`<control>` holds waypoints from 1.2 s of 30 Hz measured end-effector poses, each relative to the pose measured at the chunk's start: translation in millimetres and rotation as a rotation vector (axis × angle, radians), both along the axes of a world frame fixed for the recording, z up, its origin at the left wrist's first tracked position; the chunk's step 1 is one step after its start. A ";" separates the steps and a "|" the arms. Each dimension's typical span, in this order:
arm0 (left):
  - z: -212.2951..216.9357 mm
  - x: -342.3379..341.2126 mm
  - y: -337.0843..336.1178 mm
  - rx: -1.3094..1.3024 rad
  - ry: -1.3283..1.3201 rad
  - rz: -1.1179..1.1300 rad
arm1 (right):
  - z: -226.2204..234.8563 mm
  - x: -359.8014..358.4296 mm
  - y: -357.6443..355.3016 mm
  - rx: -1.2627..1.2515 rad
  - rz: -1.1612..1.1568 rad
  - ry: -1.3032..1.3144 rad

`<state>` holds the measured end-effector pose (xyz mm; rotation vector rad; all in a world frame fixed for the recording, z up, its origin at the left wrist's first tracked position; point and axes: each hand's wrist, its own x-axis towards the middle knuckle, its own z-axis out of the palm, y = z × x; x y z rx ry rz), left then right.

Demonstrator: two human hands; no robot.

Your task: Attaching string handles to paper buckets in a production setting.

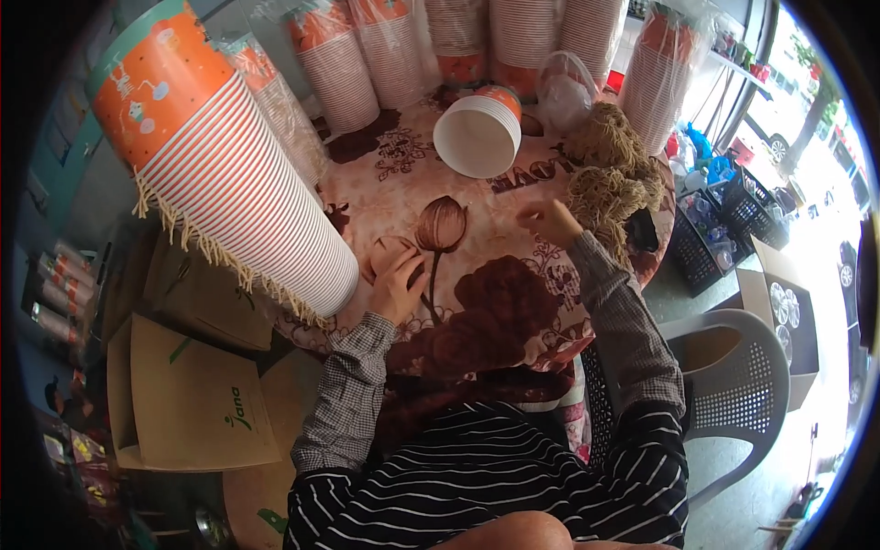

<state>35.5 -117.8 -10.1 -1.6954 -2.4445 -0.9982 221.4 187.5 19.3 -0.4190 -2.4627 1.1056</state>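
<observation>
The left hand (396, 282) lies on the desk (513, 302) with its fingers bent over a small brown piece of card or paper (383, 249), pressing or gripping it against the flowered cloth just beside the open end of a long stack of orange-and-white paper cups (229, 174) that lies tilted across the desk's left side, a fringe of pale twine hanging along its lower edge. The right hand (547, 222) is raised a little above the cloth with its fingers curled shut, pinching what seems to be a thin strand; whether it truly holds one is hard to tell. Just beyond that hand lies a heap of tan twine (612, 170). Farther back, near the middle of the desk, a single paper cup (478, 133) lies on its side with its white inside facing the camera, and a crumpled clear plastic bag (568, 87) sits beside it. More cup stacks in plastic sleeves (385, 55) stand along the far edge. To the left, below the desk, flattened brown cardboard boxes (188, 394) rest on the floor, and a grey plastic chair (733, 367) stands at the right.
</observation>
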 end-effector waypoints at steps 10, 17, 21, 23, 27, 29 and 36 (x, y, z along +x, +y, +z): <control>5.7 4.3 5.5 0.052 0.064 -0.013 | -3.8 -12.1 -53.0 0.287 -0.077 -0.187; 26.6 -9.8 48.6 0.016 -0.255 0.032 | 0.5 -37.9 -45.1 -0.063 -0.048 0.115; 5.4 -26.4 125.9 0.207 -0.091 -0.075 | 4.1 -59.8 -24.1 -0.224 -0.153 0.198; 8.6 -16.6 156.6 0.214 0.033 -0.084 | -10.7 -59.3 -11.7 -0.297 -0.308 0.248; -1.9 -23.8 177.4 0.201 0.120 0.035 | -23.1 -56.4 -1.2 -0.420 -0.336 0.250; 2.6 -17.4 183.1 0.173 0.109 0.009 | -34.3 -50.5 6.4 -0.273 -0.300 0.235; 0.7 -26.6 150.8 0.098 0.019 0.012 | -31.4 -53.2 3.7 -0.331 -0.231 0.195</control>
